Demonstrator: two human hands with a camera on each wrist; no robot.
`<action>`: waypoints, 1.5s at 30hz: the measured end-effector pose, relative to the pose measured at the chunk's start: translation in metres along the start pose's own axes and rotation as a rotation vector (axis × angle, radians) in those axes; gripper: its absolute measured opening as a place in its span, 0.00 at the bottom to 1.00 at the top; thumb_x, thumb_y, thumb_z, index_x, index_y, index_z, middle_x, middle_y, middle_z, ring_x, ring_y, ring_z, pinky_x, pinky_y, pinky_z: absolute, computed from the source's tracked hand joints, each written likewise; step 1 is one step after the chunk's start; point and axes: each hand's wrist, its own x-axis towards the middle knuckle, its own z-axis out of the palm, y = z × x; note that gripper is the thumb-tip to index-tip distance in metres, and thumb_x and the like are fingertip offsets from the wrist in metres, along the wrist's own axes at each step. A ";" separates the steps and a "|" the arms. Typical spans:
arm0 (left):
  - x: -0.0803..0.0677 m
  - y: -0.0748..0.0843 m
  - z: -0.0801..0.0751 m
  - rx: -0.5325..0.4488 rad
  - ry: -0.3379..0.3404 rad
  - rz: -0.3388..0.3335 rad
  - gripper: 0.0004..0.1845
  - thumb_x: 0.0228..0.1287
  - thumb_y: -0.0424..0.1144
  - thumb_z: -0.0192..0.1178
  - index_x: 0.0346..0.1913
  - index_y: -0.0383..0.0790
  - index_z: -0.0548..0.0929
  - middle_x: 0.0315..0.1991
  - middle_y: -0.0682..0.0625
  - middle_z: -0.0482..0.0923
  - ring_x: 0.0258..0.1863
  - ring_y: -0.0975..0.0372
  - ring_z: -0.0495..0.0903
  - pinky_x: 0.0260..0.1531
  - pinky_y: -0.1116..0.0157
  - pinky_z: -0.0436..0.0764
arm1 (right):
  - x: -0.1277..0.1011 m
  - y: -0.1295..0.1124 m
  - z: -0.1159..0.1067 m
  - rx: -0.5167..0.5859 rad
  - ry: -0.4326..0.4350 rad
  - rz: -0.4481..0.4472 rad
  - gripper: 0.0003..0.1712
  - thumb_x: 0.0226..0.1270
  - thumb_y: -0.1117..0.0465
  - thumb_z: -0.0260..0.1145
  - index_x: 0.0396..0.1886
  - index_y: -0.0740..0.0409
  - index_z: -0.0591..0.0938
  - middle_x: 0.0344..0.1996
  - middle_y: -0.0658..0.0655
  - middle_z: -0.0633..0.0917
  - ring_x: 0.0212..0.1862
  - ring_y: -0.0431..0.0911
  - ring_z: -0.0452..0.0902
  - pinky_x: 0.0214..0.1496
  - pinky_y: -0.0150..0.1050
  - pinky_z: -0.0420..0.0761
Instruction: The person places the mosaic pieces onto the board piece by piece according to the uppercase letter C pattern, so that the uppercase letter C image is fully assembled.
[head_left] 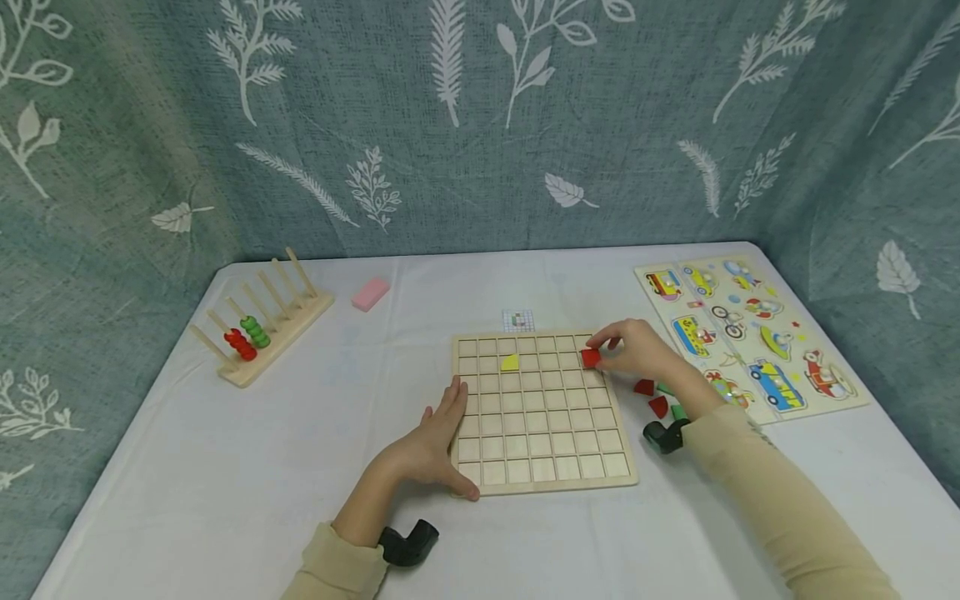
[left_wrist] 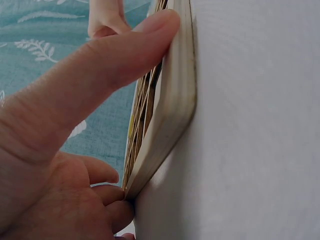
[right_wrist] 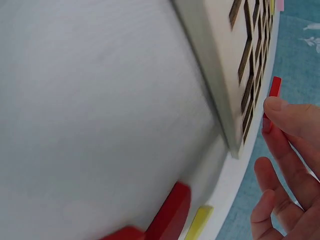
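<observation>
Your right hand pinches a red tile over the far right cells of the gridded board on the worktop, while your left hand lies with fingers extended along the board's left edge, thumb at the near left corner, gripping nothing. To set the tile well, you'd likely want the left hand bracing the board, the tile level and squared to 1 cell, then light pressure. Farther out, neither the printed card nor the vehicle puzzle shows legible branding or wording.
</observation>
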 end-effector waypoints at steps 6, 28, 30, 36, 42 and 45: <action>0.000 0.000 0.000 0.004 -0.002 -0.002 0.73 0.25 0.42 0.80 0.70 0.30 0.36 0.71 0.41 0.26 0.70 0.53 0.31 0.66 0.51 0.38 | 0.005 -0.006 0.003 -0.001 -0.006 -0.011 0.17 0.51 0.64 0.70 0.43 0.62 0.83 0.43 0.59 0.83 0.43 0.51 0.73 0.42 0.44 0.73; 0.000 0.000 -0.001 -0.005 -0.008 0.009 0.73 0.25 0.42 0.80 0.70 0.30 0.36 0.71 0.40 0.25 0.70 0.53 0.31 0.66 0.49 0.37 | 0.020 -0.025 0.012 0.010 -0.072 0.015 0.16 0.50 0.65 0.70 0.42 0.61 0.84 0.40 0.58 0.82 0.42 0.51 0.73 0.43 0.43 0.74; 0.000 0.000 -0.001 -0.008 -0.007 0.008 0.73 0.25 0.41 0.80 0.70 0.29 0.36 0.71 0.40 0.25 0.70 0.52 0.31 0.66 0.49 0.37 | 0.022 -0.027 0.013 0.007 -0.080 0.021 0.16 0.50 0.65 0.70 0.42 0.61 0.84 0.40 0.58 0.82 0.42 0.50 0.73 0.42 0.43 0.74; 0.001 0.000 0.000 -0.007 -0.006 0.006 0.73 0.24 0.41 0.80 0.70 0.30 0.36 0.71 0.40 0.26 0.70 0.53 0.31 0.66 0.50 0.38 | 0.025 -0.032 0.016 0.006 -0.086 0.000 0.16 0.50 0.65 0.71 0.41 0.62 0.84 0.39 0.57 0.83 0.41 0.50 0.73 0.41 0.42 0.74; 0.001 -0.001 0.000 -0.002 -0.001 0.006 0.73 0.24 0.42 0.80 0.70 0.30 0.37 0.71 0.40 0.26 0.70 0.53 0.31 0.66 0.50 0.38 | 0.028 -0.035 0.019 0.000 -0.101 -0.001 0.16 0.51 0.64 0.71 0.42 0.60 0.84 0.40 0.56 0.83 0.43 0.50 0.73 0.44 0.43 0.75; 0.001 -0.001 0.000 0.002 0.001 0.005 0.73 0.24 0.42 0.81 0.70 0.30 0.37 0.71 0.40 0.26 0.70 0.53 0.31 0.66 0.50 0.38 | 0.029 -0.037 0.020 -0.005 -0.107 -0.001 0.16 0.51 0.63 0.70 0.42 0.60 0.84 0.40 0.56 0.83 0.43 0.50 0.73 0.44 0.43 0.75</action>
